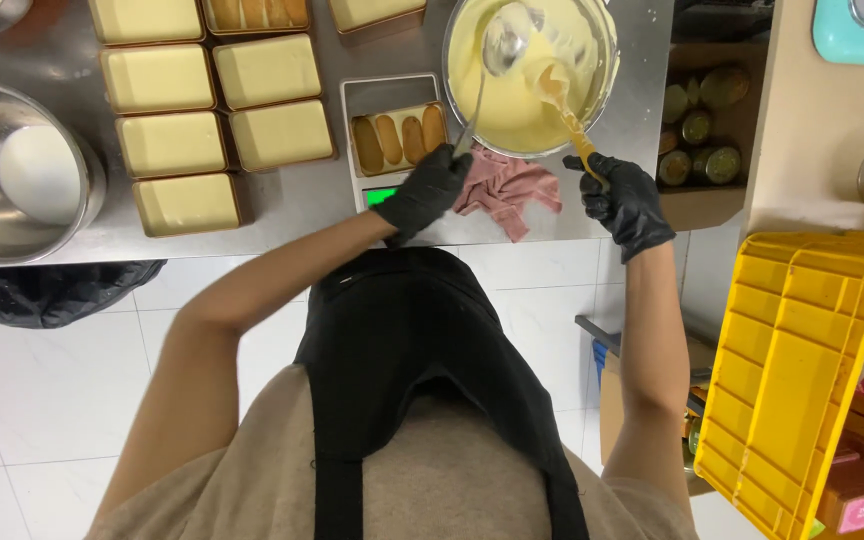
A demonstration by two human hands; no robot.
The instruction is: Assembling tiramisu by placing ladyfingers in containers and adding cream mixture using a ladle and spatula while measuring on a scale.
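Both my hands wear black gloves. My left hand (422, 192) grips the handle of a metal ladle (502, 45) whose bowl is in a glass bowl of pale yellow cream (527, 120). My right hand (630, 200) holds a yellow-handled spatula (564, 105) with its blade near the ladle inside the bowl. Left of the bowl, a small tray of ladyfinger biscuits (398, 138) sits on a digital scale (380, 195). A pink cloth (507, 190) lies between my hands.
Several rectangular trays filled with cream (212, 120) line the steel counter (302, 200). A metal bowl with white contents (22, 175) stands at the left. A cardboard box of jars (697, 130) sits right of the counter, and a yellow crate (802, 370) at lower right.
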